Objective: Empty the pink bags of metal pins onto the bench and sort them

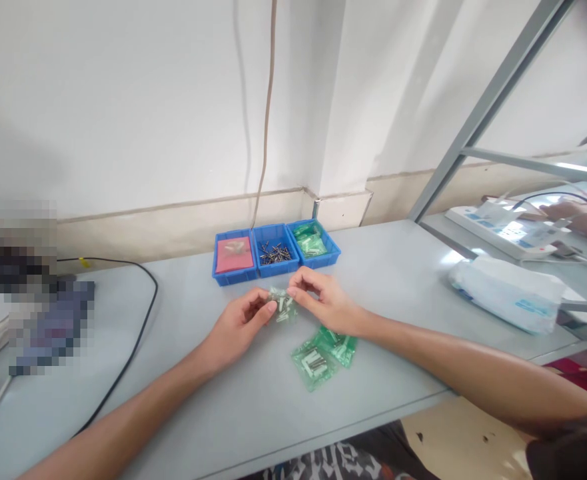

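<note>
My left hand (240, 321) and my right hand (323, 300) meet over the grey table (213, 393), both pinching a small clear-green plastic bag (283, 305) with pale parts inside. The bag is held between the fingertips of both hands, just above the tabletop. Two more green bags (323, 355) lie on the table below my right wrist. Behind my hands stand three blue trays in a row: one with a pink sheet (234, 255), one with dark screws (274, 253), one with green bags (312, 241).
A black cable (133, 347) curves across the table's left side. A white plastic-wrapped bundle (508, 290) lies at the right by a metal frame (473, 127). Beyond the frame another person's hand (580, 217) rests near a white device (503, 230).
</note>
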Demonstrator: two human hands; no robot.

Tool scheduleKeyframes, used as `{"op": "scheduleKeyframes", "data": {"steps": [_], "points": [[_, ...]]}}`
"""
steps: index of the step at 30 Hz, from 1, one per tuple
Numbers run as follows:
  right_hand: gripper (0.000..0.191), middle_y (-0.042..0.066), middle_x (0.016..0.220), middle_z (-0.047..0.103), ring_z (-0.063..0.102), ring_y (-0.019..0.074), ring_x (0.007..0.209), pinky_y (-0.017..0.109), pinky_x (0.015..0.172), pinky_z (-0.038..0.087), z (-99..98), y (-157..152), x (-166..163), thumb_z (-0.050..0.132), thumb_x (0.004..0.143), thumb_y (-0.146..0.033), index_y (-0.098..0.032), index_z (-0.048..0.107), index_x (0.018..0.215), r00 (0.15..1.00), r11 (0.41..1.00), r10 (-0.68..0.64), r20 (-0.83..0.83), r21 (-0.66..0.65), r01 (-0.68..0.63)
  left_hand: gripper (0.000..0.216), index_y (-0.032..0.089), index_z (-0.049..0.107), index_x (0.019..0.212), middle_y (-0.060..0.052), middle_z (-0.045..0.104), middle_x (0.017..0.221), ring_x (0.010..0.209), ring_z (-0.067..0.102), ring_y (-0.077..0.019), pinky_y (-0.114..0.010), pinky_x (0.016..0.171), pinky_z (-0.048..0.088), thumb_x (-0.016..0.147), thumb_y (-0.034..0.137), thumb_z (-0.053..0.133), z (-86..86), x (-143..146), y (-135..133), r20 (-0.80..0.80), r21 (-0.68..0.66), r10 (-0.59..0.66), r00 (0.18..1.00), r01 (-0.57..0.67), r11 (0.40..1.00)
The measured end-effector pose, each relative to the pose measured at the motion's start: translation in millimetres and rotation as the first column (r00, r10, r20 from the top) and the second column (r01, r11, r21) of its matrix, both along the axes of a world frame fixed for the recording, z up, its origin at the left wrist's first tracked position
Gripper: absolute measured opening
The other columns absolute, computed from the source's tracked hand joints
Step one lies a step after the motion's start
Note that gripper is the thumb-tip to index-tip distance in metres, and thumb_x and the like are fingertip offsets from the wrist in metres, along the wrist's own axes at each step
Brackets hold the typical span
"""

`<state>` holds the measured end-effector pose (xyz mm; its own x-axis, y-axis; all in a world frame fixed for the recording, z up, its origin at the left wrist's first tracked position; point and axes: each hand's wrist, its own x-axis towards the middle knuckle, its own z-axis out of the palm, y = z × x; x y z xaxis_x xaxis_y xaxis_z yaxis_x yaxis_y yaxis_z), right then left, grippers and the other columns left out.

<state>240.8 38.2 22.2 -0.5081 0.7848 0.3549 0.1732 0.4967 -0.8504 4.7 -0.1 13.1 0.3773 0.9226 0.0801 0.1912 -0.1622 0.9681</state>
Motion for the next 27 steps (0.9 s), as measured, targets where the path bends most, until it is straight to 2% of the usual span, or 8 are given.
{"op": "scheduleKeyframes", "data": {"steps": [5,10,14,20,27], "points": [[0.025,-0.003,0.077,0.058,0.053,0.0136,0.068,0.027,0.063,0.041,-1.6,-1.3,-0.7,0.062,0.107,-0.042,-0.021,0.060,0.094,0.999,0.993,0.014,-0.036,-0.113,-0.018,0.034,0.019,0.061,0.089,0.002,0.053,0.082,0.078,0.049,-0.0145,-0.027,0.073,0.042,0.106,0.049,0.059,-1.9,0.1,0.2,-0.020,0.031,-0.009,1.000,0.009,0.999],[0.025,-0.002,0.080,0.061,0.057,0.0145,0.072,0.028,0.068,0.046,-4.3,-1.6,-2.0,0.060,0.108,-0.043,-0.021,0.061,0.096,0.995,0.984,0.049,-0.086,-0.168,-0.063,0.034,0.019,0.062,0.090,0.001,0.058,0.081,0.077,0.053,-0.0145,-0.028,0.073,0.046,0.104,0.050,0.062,-1.5,-0.7,1.8,0.053,0.004,0.028,0.998,-0.028,1.000],[0.023,-0.002,0.081,0.059,0.056,0.0146,0.073,0.028,0.069,0.045,-5.7,-0.9,-1.5,0.062,0.107,-0.041,-0.021,0.061,0.096,0.995,0.983,0.075,-0.072,-0.160,-0.086,0.037,0.019,0.060,0.087,0.002,0.058,0.078,0.075,0.054,-0.0140,-0.028,0.072,0.047,0.103,0.051,0.064,-1.4,-1.3,2.9,0.063,-0.001,0.051,0.997,-0.051,0.999],[0.023,-0.002,0.080,0.057,0.051,0.0138,0.071,0.027,0.068,0.042,-5.0,-0.6,-0.7,0.062,0.107,-0.038,-0.020,0.061,0.093,0.996,0.992,0.083,-0.042,-0.088,-0.087,0.030,0.019,0.065,0.104,-0.001,0.065,0.091,0.081,0.059,-0.0156,-0.030,0.076,0.050,0.101,0.049,0.069,-3.0,0.2,1.4,0.079,0.022,0.045,0.996,-0.047,0.999],[0.022,0.000,0.087,0.061,0.055,0.0156,0.078,0.028,0.074,0.045,-2.9,-1.5,-0.1,0.061,0.107,-0.038,-0.020,0.063,0.095,0.995,0.994,0.098,-0.018,-0.036,-0.099,0.029,0.020,0.067,0.098,-0.001,0.064,0.089,0.079,0.058,-0.0152,-0.030,0.075,0.048,0.100,0.049,0.071,-0.7,1.3,-0.1,0.056,0.049,0.079,0.995,-0.082,0.995]]}}
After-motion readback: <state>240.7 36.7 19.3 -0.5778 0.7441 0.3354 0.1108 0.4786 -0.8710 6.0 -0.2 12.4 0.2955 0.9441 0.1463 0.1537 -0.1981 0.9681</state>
